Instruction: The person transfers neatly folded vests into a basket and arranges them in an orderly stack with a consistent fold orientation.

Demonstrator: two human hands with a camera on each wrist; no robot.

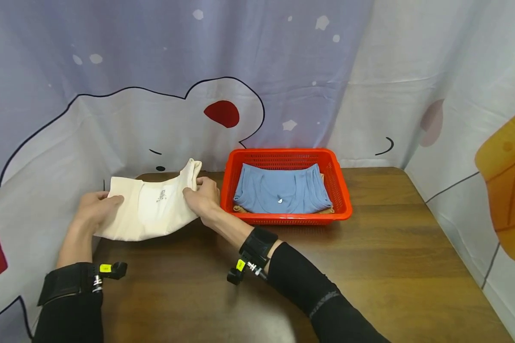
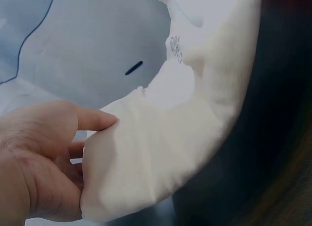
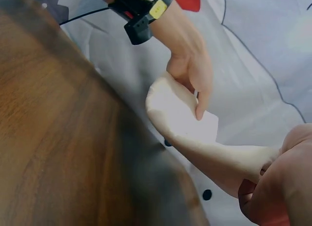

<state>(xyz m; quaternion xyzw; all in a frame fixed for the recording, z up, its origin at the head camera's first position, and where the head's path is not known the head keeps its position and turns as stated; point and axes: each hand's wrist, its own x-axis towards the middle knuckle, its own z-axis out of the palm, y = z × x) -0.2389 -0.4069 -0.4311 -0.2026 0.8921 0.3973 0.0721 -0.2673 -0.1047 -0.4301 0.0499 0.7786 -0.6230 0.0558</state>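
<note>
A folded cream garment with small dark print near its collar is held between both hands over the left part of the table. My left hand pinches its left end, thumb on the near face, as the left wrist view also shows on the cream cloth. At the other end my right hand grips the bunched right side. In the right wrist view the cloth sags in a curve between the two hands. Part of the right hand's fingers is hidden behind the fabric.
Just right of the right hand stands a red plastic basket holding a folded blue garment on top of brownish cloth. A wooden table lies beneath. Patterned curtain hangs behind and along both sides.
</note>
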